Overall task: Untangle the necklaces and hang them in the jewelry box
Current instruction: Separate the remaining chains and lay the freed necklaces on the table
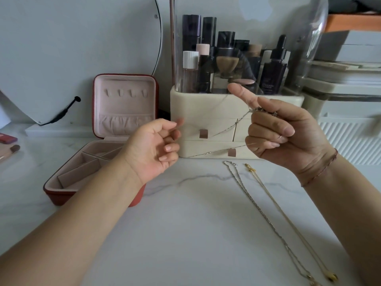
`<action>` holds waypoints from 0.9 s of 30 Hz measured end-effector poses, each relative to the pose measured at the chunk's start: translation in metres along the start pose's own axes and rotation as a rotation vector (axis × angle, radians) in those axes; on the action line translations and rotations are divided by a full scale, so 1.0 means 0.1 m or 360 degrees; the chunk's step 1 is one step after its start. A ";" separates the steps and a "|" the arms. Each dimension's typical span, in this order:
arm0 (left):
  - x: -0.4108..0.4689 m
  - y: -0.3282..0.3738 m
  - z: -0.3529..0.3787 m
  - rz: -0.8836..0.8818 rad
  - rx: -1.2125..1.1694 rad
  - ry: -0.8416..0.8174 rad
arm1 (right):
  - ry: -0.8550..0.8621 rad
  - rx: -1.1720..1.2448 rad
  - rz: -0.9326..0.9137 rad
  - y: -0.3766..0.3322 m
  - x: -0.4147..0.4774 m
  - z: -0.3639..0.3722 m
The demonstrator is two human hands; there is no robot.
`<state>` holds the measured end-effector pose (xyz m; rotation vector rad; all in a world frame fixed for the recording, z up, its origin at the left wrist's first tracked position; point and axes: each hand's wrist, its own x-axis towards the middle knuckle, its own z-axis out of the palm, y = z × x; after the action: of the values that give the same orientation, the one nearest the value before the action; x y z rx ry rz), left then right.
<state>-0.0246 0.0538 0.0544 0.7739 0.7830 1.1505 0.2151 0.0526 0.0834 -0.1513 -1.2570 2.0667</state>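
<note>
On the white marbled tabletop (185, 234), the red square jewelry box with pink lining (123, 104) stands open at my left, lid hooks bare. My right hand (288, 137) is closed round a thin silver chain (226, 129), bunched at the fingers and trailing leftward in the air. My left hand (152, 147) is curled near its free end — whether it pinches the chain I cannot tell. A twisted silver necklace (257, 207) and a flat gold necklace (288, 219) lie on the tabletop, just beside each other. Handling, as I judge: light, limp, slippery, kink-prone — take hold at the clasp, not mid-length. The dark dropper bottle (272, 73) carries a label too blurred to read.
</note>
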 end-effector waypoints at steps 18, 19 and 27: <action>-0.05 -0.19 0.08 0.0075 0.1271 -0.0036 | 0.0079 -0.0182 0.0101 0.12 0.05 0.06; -0.06 -0.19 0.09 0.0116 0.1273 -0.0055 | 0.0093 -0.0190 0.0134 0.14 0.06 0.06; -0.07 -0.20 0.12 0.0108 0.0845 -0.0517 | 0.0213 -0.0223 0.0222 0.26 0.11 0.11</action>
<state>-0.0063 0.0413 0.0449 1.4001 0.7973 0.8468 0.1891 0.0436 0.0706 -0.4457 -1.3403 2.0464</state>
